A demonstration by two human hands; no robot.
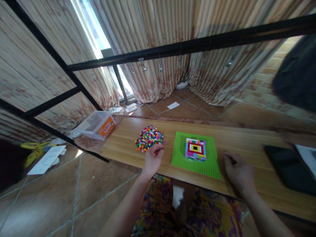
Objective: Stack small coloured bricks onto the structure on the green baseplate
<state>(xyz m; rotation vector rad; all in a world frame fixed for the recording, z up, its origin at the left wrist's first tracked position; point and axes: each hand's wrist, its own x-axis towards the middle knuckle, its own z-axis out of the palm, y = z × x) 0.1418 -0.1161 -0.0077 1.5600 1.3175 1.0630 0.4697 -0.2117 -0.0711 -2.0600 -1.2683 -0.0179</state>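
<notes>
My left hand [153,158] is just in front of a loose pile of small coloured building bricks [150,136], its thumb and fingertips pinched together. A tiny dark purple brick [162,149] shows at those fingertips. To the right lies a green studded baseplate [179,153]. On it stands a square brick block [196,149], whose top has nested rings of red, yellow and other colours round a black centre. My right hand [238,169] rests on the table beside the plate's right edge, fingers curled inward; whether it holds anything is hidden.
The wooden table [123,131] has a dark flat device [287,168] and papers [307,158] at its right end. Past its left end sits a clear plastic box [95,123] with an orange label. A black metal frame bar [168,51] crosses in front of the curtains.
</notes>
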